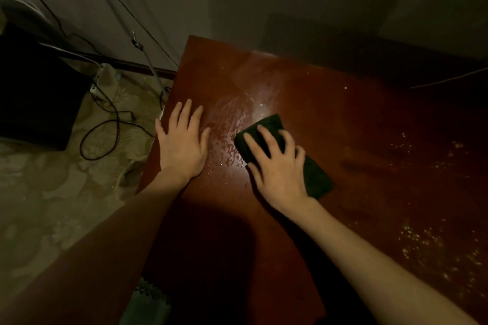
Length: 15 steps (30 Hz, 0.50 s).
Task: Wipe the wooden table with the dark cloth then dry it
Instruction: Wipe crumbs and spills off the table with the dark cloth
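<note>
A reddish-brown wooden table [343,119] fills the middle and right of the head view, with wet streaks and droplets glinting between my hands. A folded dark cloth [315,178] lies flat on it. My right hand [277,163] presses down on the cloth with spread fingers. My left hand [182,140] rests flat on the table near its left edge, fingers straight, holding nothing.
Pale specks [427,245] are scattered over the right part of the table. A wall stands behind the table. On the patterned floor to the left are a black box [37,97], loose black cables [105,126] and a thin metal pole [148,60].
</note>
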### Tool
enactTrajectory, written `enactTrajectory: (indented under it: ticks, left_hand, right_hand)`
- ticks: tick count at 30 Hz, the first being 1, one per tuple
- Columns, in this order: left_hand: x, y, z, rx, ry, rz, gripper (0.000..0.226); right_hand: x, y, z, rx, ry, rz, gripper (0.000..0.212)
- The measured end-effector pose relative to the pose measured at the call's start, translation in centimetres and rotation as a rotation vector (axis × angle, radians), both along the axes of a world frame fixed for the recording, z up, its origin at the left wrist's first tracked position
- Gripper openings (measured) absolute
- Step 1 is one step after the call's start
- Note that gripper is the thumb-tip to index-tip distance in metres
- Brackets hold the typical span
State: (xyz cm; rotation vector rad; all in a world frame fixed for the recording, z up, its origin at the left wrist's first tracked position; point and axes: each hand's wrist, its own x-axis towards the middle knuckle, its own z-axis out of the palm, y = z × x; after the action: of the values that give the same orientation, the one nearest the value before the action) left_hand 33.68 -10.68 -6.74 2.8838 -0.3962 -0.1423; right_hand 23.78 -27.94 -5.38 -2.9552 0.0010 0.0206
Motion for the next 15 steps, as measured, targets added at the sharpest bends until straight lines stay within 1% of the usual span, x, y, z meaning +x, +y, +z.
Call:
enactTrajectory:
  ticks: [2, 3, 7, 9, 11, 15]
  left_hand:
    - [0.1, 0.1, -0.1, -0.009, -0.014, 0.001, 0.048]
    - [0.0, 0.2, -0.2, -0.005, -0.022, -0.001, 0.048]
    - [0.0, 0.2, -0.3, 0.010, -0.026, -0.010, 0.050]
    - [0.0, 0.2, -0.3, 0.008, -0.021, -0.009, 0.048]
    - [0.0, 0.1, -0.3, 0.003, -0.011, -0.008, 0.048]
    - [0.0, 0.1, -0.3, 0.006, -0.010, -0.005, 0.048]
  right_hand:
    - [2.6, -1.7, 0.0, -0.020, 0.004, 0.011, 0.055]
    - [4.6, -2.9, 0.0, -0.029, 0.013, -0.042, 0.057]
    - [13.2, -8.1, 1.0, 0.000, 0.074, -0.437, 0.058]
    - [14.5, -8.7, 1.2, -0.004, 0.076, -0.513, 0.058]
    - [12.9, -7.5, 1.2, -0.018, 0.050, -0.462, 0.059]
    - [6.3, -1.8, 0.4, 0.010, 0.001, -0.284, 0.057]
